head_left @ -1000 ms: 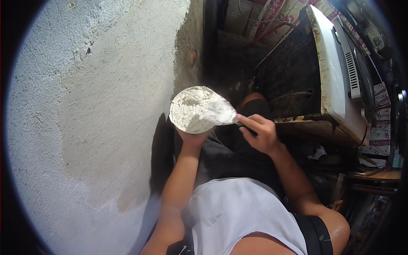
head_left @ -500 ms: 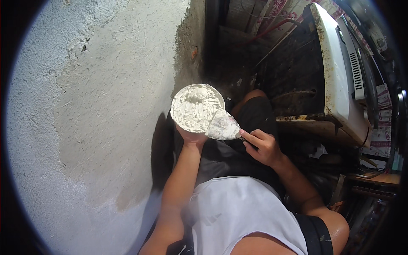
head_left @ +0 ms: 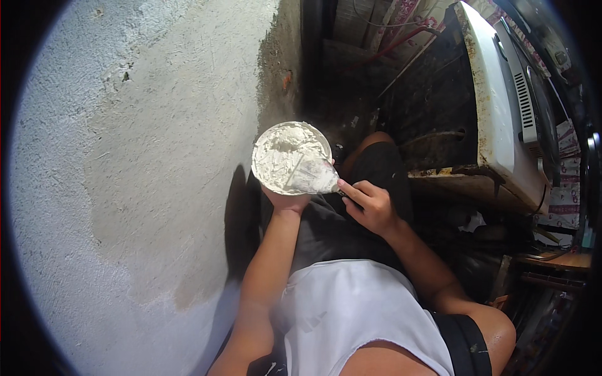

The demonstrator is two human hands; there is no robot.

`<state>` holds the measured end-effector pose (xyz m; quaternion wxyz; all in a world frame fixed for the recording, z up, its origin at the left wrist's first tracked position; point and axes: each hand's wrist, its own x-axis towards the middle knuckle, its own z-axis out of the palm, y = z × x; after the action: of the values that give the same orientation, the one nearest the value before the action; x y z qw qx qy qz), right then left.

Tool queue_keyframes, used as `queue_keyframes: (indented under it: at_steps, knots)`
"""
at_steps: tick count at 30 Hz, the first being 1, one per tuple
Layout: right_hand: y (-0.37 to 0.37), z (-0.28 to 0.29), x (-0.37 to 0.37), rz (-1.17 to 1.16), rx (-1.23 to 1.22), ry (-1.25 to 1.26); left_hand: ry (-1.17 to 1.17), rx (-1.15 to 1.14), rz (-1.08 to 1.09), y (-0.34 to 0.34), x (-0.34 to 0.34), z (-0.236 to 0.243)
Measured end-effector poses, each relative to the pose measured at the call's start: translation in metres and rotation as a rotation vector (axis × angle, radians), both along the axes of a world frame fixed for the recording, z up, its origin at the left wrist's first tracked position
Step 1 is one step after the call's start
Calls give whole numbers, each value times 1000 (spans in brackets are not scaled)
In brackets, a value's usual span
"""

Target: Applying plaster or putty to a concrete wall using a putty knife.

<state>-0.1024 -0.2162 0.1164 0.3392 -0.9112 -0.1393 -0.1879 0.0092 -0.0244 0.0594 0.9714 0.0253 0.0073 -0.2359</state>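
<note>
A round tub (head_left: pixel 256 168) full of thick white filler paste (head_left: pixel 282 147) rests in my left hand (head_left: pixel 286 200), which grips it from below; most of its fingers are hidden under the tub. My right hand (head_left: pixel 371 205) is closed around the handle of a putty knife (head_left: pixel 316 175). The wide blade, smeared with white, lies over the near right part of the paste, with the forefinger stretched along toward it. The paste has a rough, ridged surface with a hollow near the far side.
To the left stands a rough wall (head_left: pixel 157 163) with a greyer patch amid whiter paint. An old rusty white cooker-like appliance (head_left: pixel 495 106) lies to the right, its dark side facing me. A wooden shelf (head_left: pixel 558 260) sits at lower right. My dark-clad knee (head_left: pixel 379 163) is beyond the tub.
My right hand has moved left, sliding the putty knife blade from the tub's right rim further in over the paste. The left hand and tub have barely shifted.
</note>
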Motion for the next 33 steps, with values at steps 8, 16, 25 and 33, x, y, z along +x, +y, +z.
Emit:
queue_keyframes:
  at_steps: [8,16,25,33]
  knots:
    - [-3,15,-18,31,13,45,-179,13,-10,7,2,-5]
    - [-37,55,-28,87,167,203,38,-79,-6,7,8,5]
    - [-33,25,-31,70,1361,830,148,-154,10,12,7,-12]
    - [-4,-8,-9,-74,1208,884,65,69,25,1,5,-15]
